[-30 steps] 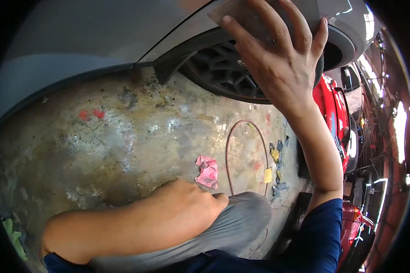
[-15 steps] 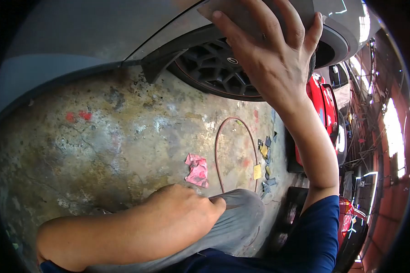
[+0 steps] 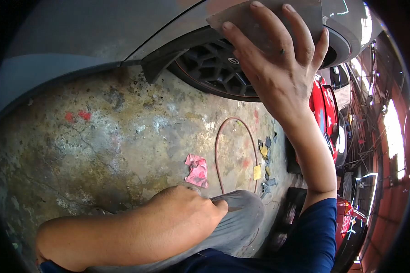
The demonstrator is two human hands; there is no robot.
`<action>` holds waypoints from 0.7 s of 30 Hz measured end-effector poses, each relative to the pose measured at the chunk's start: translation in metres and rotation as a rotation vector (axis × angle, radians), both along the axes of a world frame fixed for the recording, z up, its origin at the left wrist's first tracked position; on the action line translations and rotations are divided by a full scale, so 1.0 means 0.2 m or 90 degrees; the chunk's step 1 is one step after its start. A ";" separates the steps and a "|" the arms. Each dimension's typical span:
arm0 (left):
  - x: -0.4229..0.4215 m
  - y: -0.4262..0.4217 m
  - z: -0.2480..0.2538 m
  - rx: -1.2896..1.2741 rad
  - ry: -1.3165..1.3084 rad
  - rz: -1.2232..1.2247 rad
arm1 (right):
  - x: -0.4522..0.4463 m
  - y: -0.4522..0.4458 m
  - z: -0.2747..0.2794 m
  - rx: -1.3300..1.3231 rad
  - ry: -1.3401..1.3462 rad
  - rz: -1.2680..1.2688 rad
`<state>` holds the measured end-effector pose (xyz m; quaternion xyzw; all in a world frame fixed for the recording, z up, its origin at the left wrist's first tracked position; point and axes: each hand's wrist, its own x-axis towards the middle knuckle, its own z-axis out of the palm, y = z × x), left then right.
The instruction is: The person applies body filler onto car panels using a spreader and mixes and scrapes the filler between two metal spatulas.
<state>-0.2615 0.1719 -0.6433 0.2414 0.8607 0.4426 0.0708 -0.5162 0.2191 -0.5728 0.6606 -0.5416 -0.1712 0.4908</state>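
My right hand (image 3: 282, 68) lies with spread fingers on a grey-brown sheet of sandpaper (image 3: 271, 22), pressing it flat against the car's body panel above the wheel arch. A reddish-brown patch of the panel (image 3: 221, 6) shows beside the sheet's upper edge. Below the hand is the dark spoked wheel (image 3: 218, 66), partly hidden by my wrist. My left hand (image 3: 193, 209) rests over my bent knee in grey trousers (image 3: 246, 207). Its thumb shows, but its other fingers are hidden under the hand.
On the stained concrete floor (image 3: 100, 141) lie a crumpled pink cloth (image 3: 197, 171), a looped reddish hose (image 3: 217, 150), a yellow piece (image 3: 258, 172) and several dark scraps (image 3: 269, 182). Red cars (image 3: 325, 111) stand at the right, beside the workshop wall.
My right hand has slid down and slightly right across the panel, carrying the sandpaper with it. More of the reddish-brown patch shows. My left hand has barely moved.
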 end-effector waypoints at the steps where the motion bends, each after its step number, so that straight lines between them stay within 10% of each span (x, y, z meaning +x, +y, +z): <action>1: 0.00 0.00 0.00 0.000 -0.001 -0.002 | 0.00 0.00 0.01 0.003 0.014 0.007; 21: -0.02 -0.02 -0.01 0.019 0.010 -0.010 | -0.11 -0.06 -0.03 -0.033 0.007 0.040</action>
